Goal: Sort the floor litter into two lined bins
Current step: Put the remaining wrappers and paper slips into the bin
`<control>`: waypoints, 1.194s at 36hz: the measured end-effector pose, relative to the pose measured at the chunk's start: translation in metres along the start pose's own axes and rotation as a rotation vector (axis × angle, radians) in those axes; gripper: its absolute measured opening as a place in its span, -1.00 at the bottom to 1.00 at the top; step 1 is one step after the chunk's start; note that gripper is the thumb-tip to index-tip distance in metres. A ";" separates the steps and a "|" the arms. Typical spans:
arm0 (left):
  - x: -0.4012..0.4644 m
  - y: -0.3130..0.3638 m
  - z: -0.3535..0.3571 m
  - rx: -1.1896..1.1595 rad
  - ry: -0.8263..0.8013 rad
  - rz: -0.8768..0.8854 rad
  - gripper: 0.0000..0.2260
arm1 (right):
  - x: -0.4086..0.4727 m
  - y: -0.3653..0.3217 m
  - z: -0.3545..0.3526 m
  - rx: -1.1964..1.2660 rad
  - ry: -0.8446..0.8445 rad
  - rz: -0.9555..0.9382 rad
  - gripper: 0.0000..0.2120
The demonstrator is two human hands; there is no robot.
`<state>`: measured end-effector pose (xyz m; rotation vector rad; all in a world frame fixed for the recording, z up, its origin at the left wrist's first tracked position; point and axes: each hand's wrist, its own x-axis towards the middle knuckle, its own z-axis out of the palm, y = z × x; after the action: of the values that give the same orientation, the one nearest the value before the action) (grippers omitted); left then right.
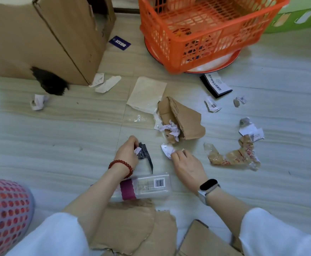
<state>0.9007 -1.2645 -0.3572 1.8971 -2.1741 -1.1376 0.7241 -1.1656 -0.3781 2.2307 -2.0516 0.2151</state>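
You have a large cardboard box (40, 39) standing at the far left, one lower corner torn open on something dark. An orange plastic crate (202, 30) sits on a red-rimmed round tray (225, 60) ahead of you, with a green basket (295, 19) just behind it at the far right.

Orange lattice basket (206, 30) — brown cardboard box (45, 37), navy card (119, 42), red bead bracelet (121, 167) — pale grey streaked floor (58, 135).

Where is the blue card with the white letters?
The blue card lies flat on the floor at the top of the head view, between the big cardboard box and the orange basket.
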 end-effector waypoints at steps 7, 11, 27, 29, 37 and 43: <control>0.005 -0.005 -0.026 0.028 -0.047 0.064 -0.58 | 0.012 -0.009 -0.007 0.029 -0.198 0.062 -0.73; 0.008 -0.009 -0.035 0.024 -0.046 0.071 -0.62 | 0.008 -0.016 -0.009 0.265 -0.319 0.149 -0.64; -0.002 -0.004 -0.015 0.038 -0.176 0.071 -0.55 | 0.065 -0.006 -0.031 0.646 -0.195 0.482 -0.69; -0.003 0.004 -0.009 0.076 -0.212 0.026 -0.46 | 0.057 -0.004 -0.030 0.597 -0.203 0.416 -0.67; -0.002 0.031 0.016 0.370 -0.135 0.007 -0.46 | 0.063 0.006 -0.040 0.383 -0.135 0.249 -0.60; 0.004 0.030 0.015 0.376 -0.132 -0.014 -0.59 | 0.083 0.010 -0.020 0.137 -0.318 0.227 -0.59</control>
<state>0.8670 -1.2610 -0.3540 2.0230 -2.6068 -0.9322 0.7201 -1.2448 -0.3438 2.2256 -2.5305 0.0172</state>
